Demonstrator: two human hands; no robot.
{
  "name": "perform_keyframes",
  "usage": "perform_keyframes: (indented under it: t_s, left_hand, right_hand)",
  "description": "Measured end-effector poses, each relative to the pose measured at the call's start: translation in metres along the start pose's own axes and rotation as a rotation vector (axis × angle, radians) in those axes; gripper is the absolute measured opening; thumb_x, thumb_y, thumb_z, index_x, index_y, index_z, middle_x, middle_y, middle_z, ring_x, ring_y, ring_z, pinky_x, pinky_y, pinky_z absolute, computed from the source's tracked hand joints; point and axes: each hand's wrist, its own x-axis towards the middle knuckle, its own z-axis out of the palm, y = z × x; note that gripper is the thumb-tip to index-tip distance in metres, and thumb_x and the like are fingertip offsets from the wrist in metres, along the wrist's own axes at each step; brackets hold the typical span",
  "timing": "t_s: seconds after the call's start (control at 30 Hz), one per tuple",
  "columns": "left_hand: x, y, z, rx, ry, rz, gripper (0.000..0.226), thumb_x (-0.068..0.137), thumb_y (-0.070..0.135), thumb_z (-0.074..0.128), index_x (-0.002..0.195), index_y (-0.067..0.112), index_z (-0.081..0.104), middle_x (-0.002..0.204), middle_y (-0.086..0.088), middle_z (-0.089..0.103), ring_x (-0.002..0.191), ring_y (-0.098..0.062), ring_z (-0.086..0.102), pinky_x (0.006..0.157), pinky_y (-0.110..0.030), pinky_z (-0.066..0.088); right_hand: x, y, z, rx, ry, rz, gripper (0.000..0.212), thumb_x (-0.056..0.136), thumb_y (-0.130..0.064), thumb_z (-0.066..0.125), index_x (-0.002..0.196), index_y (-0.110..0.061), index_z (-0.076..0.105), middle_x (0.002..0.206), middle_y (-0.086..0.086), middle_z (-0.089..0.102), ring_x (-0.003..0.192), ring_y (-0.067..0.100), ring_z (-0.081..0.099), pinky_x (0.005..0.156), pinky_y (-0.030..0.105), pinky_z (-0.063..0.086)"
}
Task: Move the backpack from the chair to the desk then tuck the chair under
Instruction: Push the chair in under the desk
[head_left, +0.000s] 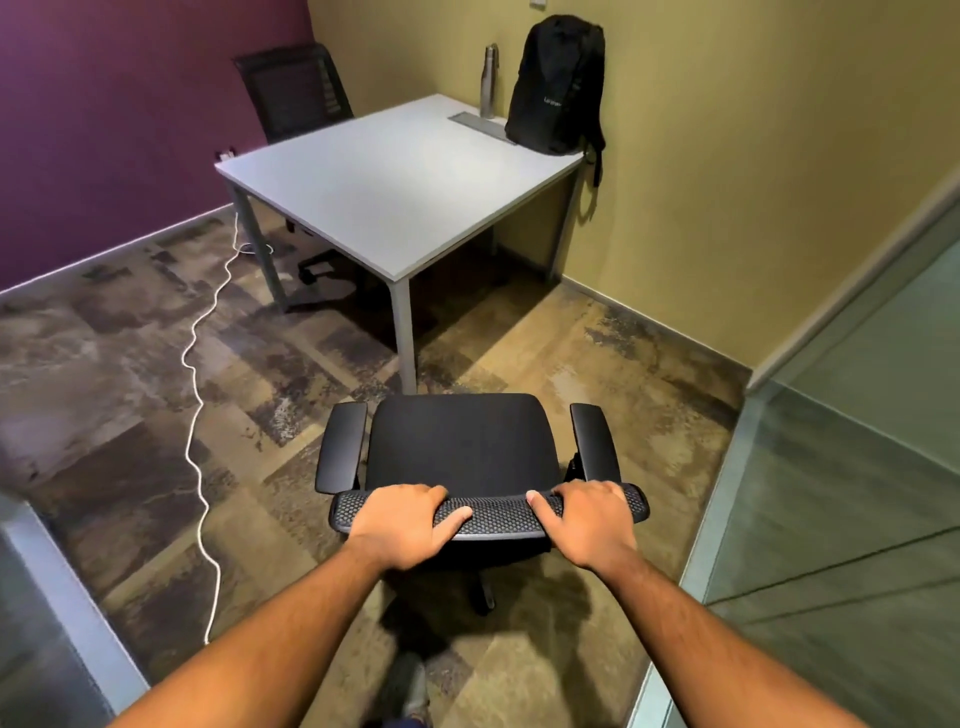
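Observation:
A black backpack (558, 85) stands upright on the far right corner of the white desk (379, 187), leaning against the yellow wall, one strap hanging over the desk's edge. A black office chair (460, 441) with an empty seat stands on the carpet just in front of the desk's near corner, facing the desk. My left hand (408, 522) grips the left part of the chair's mesh backrest top. My right hand (587, 519) grips the right part of that same backrest top. Both armrests are free.
A steel bottle (490, 80) stands on the desk beside the backpack. A second black chair (296, 91) sits behind the desk by the purple wall. A white cable (200, 400) snakes across the carpet on the left. Glass partitions (852, 519) close in on the right and lower left.

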Motion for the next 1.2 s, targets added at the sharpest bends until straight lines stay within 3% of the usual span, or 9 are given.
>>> perform_keyframes:
  t_s: [0.2, 0.57, 0.73, 0.97, 1.2]
  left_hand:
    - [0.018, -0.021, -0.001, -0.015, 0.010, 0.096, 0.081, 0.089, 0.086, 0.006, 0.118, 0.035, 0.062, 0.110, 0.008, 0.072, 0.102, -0.019, 0.068, 0.076, -0.038, 0.050]
    - [0.086, -0.069, -0.018, 0.039, -0.058, 0.310, 0.082, 0.089, 0.084, 0.006, 0.131, 0.035, 0.057, 0.123, 0.008, 0.069, 0.114, -0.018, 0.064, 0.085, -0.037, 0.051]
    - [0.119, -0.074, -0.021, 0.036, -0.071, 0.357, 0.080, 0.090, 0.084, 0.008, 0.131, 0.035, 0.057, 0.124, 0.007, 0.069, 0.114, -0.018, 0.064, 0.086, -0.039, 0.052]
    - [0.161, -0.076, -0.031, -0.106, -0.112, 0.332, 0.077, 0.091, 0.084, 0.022, 0.121, 0.027, 0.065, 0.117, 0.001, 0.068, 0.114, -0.020, 0.058, 0.093, -0.039, 0.049]
    - [0.214, -0.059, -0.031, 0.009, -0.163, 0.278, 0.088, 0.087, 0.087, 0.012, 0.113, 0.023, 0.067, 0.110, -0.006, 0.073, 0.103, -0.029, 0.065, 0.086, -0.043, 0.050]
  right_hand:
    - [-0.011, -0.016, 0.004, -0.020, 0.023, 0.127, 0.078, 0.095, -0.075, 0.022, 0.093, -0.023, 0.081, 0.088, -0.002, 0.077, 0.089, 0.022, 0.071, 0.093, 0.041, 0.046]
    - [0.018, -0.052, 0.006, 0.038, 0.018, 0.355, 0.077, 0.094, -0.071, 0.024, 0.098, -0.020, 0.082, 0.097, 0.001, 0.079, 0.098, 0.024, 0.072, 0.106, 0.046, 0.043]
    - [0.037, -0.046, 0.005, 0.014, 0.041, 0.396, 0.071, 0.096, -0.069, 0.029, 0.095, -0.021, 0.082, 0.094, 0.001, 0.079, 0.094, 0.024, 0.072, 0.102, 0.045, 0.045]
    - [0.076, -0.025, -0.004, -0.024, 0.009, 0.393, 0.074, 0.096, -0.068, 0.023, 0.101, -0.023, 0.081, 0.097, 0.000, 0.078, 0.097, 0.024, 0.071, 0.100, 0.042, 0.045]
    - [0.122, 0.021, -0.005, -0.039, 0.013, 0.365, 0.078, 0.094, -0.070, 0.020, 0.102, -0.024, 0.082, 0.096, -0.001, 0.078, 0.096, 0.023, 0.071, 0.097, 0.041, 0.044]
